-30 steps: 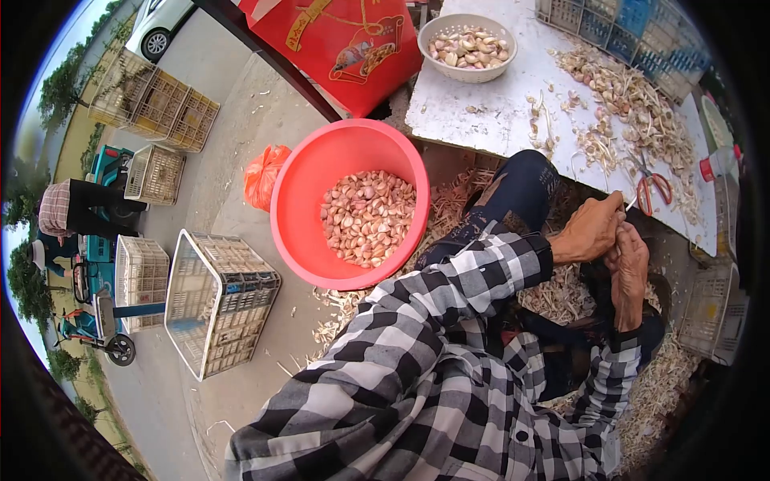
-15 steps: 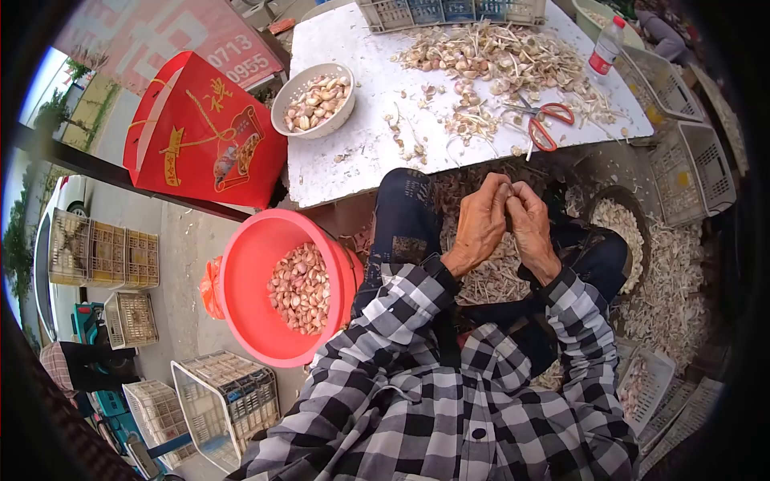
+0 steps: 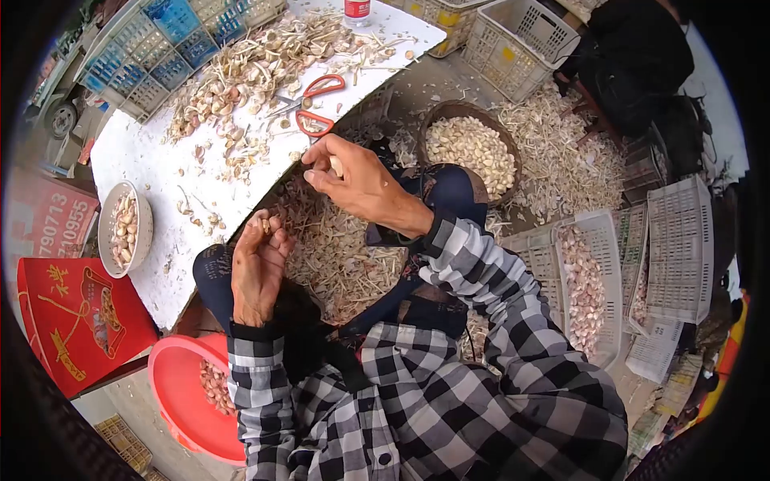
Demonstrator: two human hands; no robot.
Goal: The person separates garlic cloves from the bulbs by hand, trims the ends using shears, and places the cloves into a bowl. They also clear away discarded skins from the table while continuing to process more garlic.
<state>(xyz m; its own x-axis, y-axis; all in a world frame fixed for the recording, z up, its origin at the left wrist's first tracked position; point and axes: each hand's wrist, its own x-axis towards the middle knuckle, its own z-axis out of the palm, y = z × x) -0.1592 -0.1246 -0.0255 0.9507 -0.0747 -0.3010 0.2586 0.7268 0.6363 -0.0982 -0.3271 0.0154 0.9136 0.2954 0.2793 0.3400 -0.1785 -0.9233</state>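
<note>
My right hand (image 3: 353,178) is raised near the edge of the white table (image 3: 160,248) and pinches a pale garlic clove (image 3: 336,166) in its fingers. My left hand (image 3: 257,264) rests palm up over my left knee, fingers curled loosely around small bits of garlic (image 3: 263,225). Garlic skins and stalks (image 3: 337,248) lie heaped between my knees. Red-handled scissors (image 3: 309,103) lie on the table just beyond my right hand, beside a spread of garlic bulbs (image 3: 241,72).
A white bowl of cloves (image 3: 124,228) stands on the table's left end. A red basin with cloves (image 3: 188,393) and a red bag (image 3: 76,321) sit lower left. A dark basket of peeled cloves (image 3: 469,148) and white crates (image 3: 634,264) stand right. Another person (image 3: 634,56) sits far right.
The view has swung to the right. My hands, which were pressed together over my lap, have come apart: the right one lifted toward the table with a clove, the left turned palm up.
</note>
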